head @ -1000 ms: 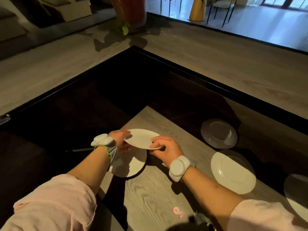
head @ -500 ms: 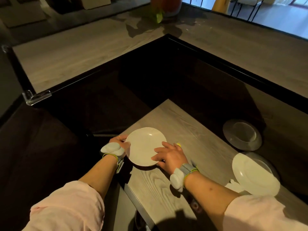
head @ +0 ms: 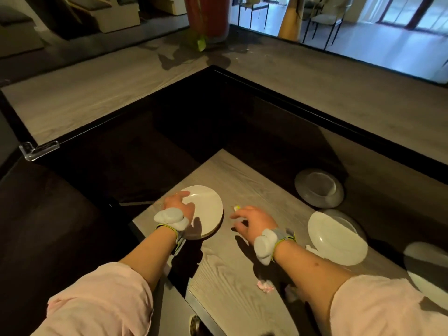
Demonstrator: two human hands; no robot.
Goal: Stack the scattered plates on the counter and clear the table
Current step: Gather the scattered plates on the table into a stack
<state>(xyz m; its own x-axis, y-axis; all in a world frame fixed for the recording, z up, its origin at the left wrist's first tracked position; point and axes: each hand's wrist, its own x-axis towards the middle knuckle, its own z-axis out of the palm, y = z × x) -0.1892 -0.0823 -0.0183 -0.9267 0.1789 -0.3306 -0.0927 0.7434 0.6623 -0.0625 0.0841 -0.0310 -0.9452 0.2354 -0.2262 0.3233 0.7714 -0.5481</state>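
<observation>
A small stack of white plates (head: 208, 209) lies near the left corner of the wooden counter (head: 237, 267). My left hand (head: 178, 203) rests on the stack's left rim, fingers spread over the top plate. My right hand (head: 252, 220) hovers just right of the stack, fingers apart and holding nothing. Farther right lie a grey plate (head: 318, 187), a white plate (head: 337, 238) resting on another one, and a further plate (head: 429, 267) at the right edge, half in shadow.
A small yellowish scrap (head: 236, 208) lies by my right fingertips, and pink crumpled bits (head: 265, 286) sit near the counter's front. Dark sunken space surrounds the counter's left and far sides. A red vase (head: 207, 18) stands on the far ledge.
The lifted plate went down onto the plate below it. My right hand has let go and moved right, off the stack. My left hand stays on the rim.
</observation>
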